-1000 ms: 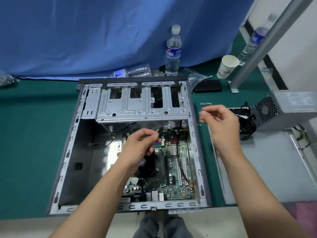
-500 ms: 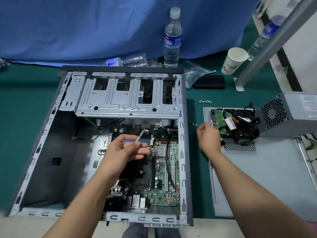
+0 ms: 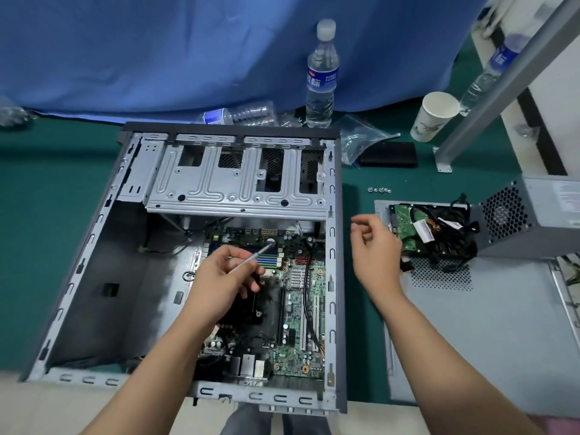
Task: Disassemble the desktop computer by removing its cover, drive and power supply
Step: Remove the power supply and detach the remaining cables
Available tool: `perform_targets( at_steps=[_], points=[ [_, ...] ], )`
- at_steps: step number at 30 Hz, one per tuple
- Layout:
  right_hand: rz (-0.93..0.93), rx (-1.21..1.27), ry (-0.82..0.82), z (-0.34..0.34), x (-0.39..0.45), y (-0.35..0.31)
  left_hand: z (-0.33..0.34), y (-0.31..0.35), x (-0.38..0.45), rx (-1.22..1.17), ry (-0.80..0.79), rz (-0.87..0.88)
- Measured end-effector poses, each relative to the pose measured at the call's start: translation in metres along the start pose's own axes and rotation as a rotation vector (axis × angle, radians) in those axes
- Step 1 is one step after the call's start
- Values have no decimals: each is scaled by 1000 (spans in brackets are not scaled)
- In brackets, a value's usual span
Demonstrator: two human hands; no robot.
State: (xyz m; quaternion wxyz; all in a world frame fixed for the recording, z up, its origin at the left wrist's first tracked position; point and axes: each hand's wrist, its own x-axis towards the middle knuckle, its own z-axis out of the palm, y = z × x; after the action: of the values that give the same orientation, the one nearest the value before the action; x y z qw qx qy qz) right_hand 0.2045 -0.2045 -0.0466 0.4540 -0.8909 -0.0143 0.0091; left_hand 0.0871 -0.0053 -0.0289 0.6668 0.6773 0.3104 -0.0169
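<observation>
The open computer case (image 3: 332, 277) lies on its side on a green mat, with its motherboard (image 3: 298, 309) and empty drive cage (image 3: 235, 183) exposed. My left hand (image 3: 219, 284) is over the motherboard and pinches a thin metal screwdriver (image 3: 251, 257) whose tip points up and to the right. My right hand (image 3: 375, 249) hovers over the mat just right of the case, fingers loosely curled, with nothing visible in it. The removed cover panel (image 3: 486, 324) lies to the right. On it rest the hard drive (image 3: 405, 221) and the grey power supply (image 3: 539, 215) with its black cables.
Several small screws (image 3: 379, 190) lie on the mat above the cover. An upright water bottle (image 3: 321, 76), a lying bottle (image 3: 238, 114), a plastic bag (image 3: 361, 136), a black flat box (image 3: 389, 154) and a paper cup (image 3: 434, 116) stand behind. A metal post (image 3: 502, 76) slants at right.
My right hand dropped to the mat beside the case, then rose a little with its fingers loosened. My left hand shifted slightly and turned the screwdriver's tip upward. The camera moved closer.
</observation>
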Motion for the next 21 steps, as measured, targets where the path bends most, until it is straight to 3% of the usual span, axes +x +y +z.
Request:
perform_targets(
  at_steps=[4,7,11,16,21],
  points=[
    [-310,93,118,-7,-27,-53,-6,4,-6,25,107,19],
    [-517,-107,-135,5,-47,-77,-23,8,-12,91,140,37],
    [-691,-539,-554,23,-61,-76,-67,14,-23,381,87,49],
    [-689,-604,-592,24,-59,-77,-121,24,-33,825,11,148],
    [-678,-650,-639,25,-59,-75,-149,17,-29,1260,-264,161]
  ],
)
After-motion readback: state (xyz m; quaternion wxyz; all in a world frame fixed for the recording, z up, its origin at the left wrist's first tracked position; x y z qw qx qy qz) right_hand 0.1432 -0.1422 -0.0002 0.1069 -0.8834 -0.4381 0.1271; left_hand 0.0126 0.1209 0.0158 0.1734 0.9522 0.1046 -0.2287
